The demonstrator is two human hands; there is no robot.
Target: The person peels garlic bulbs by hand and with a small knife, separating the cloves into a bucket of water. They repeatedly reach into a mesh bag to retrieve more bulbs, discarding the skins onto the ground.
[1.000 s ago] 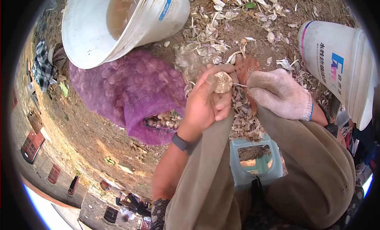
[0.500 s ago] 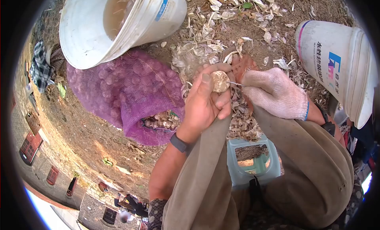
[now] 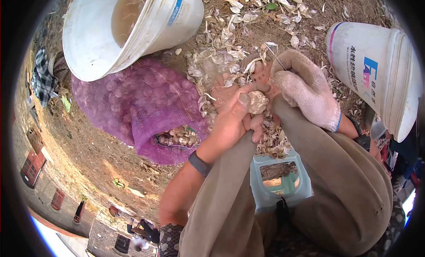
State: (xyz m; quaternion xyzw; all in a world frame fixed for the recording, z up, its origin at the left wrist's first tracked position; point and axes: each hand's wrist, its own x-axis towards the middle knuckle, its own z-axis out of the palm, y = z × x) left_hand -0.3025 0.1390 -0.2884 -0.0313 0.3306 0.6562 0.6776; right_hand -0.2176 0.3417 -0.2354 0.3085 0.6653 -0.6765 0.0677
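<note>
My bare left hand is closed around a garlic bulb, its root side facing up between thumb and fingers. To the right, my gloved right hand grips a thin metal tool, whose narrow shaft points up and away from the bulb. The two hands are close together above my knees. Beyond and beneath them lie loose garlic skins on the soil. A purple mesh sack of garlic bulbs lies left of my left hand, its mouth open.
A white bucket with cloudy liquid leans at the upper left. Another white bucket stands at the right. A pale blue plastic stool is between my legs. Distant people show at the lower left.
The tool has come away from the bulb and now points upward, with my right hand turned. My left hand and the bulb have moved slightly down and right.
</note>
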